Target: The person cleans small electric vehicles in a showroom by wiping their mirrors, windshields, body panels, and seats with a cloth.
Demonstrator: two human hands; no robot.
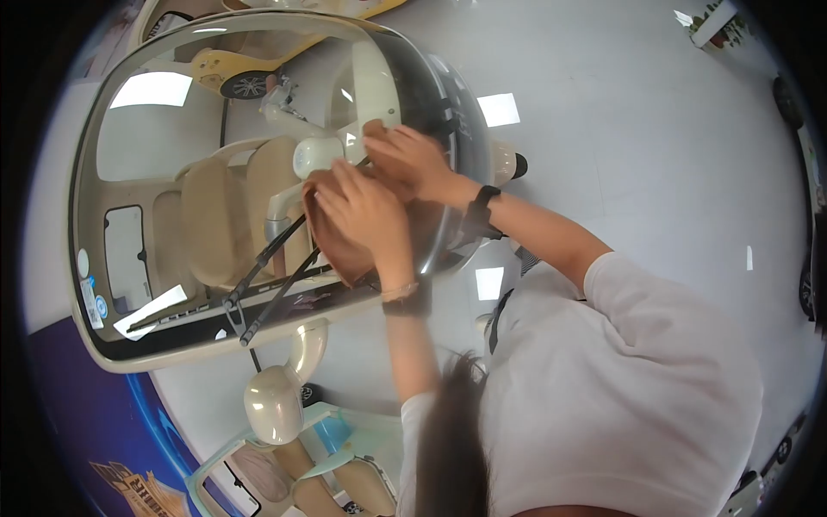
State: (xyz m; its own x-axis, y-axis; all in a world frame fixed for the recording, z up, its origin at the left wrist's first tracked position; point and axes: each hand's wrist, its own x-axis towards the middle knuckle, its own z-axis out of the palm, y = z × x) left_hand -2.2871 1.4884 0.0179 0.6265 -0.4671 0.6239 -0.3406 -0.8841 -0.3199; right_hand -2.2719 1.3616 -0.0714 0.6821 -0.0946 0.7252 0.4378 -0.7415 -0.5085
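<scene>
A brown cloth (338,250) lies bunched against the outside of a small vehicle's windshield (215,112). My left hand (366,207) grips its lower part, fingers bent over the fabric. Just above and to the right, my right hand (415,164) is closed on the upper part of the cloth, with a black band on that wrist. Both hands are close together beside the wiper arms (271,258), near the windshield's right edge in view. The palms and the cloth's underside are hidden.
Beige seats (215,220) and a steering wheel show through the glass. A cream side mirror (276,403) sticks out below the windshield. A yellow vehicle (211,69) stands behind, a pale green one (345,448) at the bottom, and a potted plant (730,33) at top right.
</scene>
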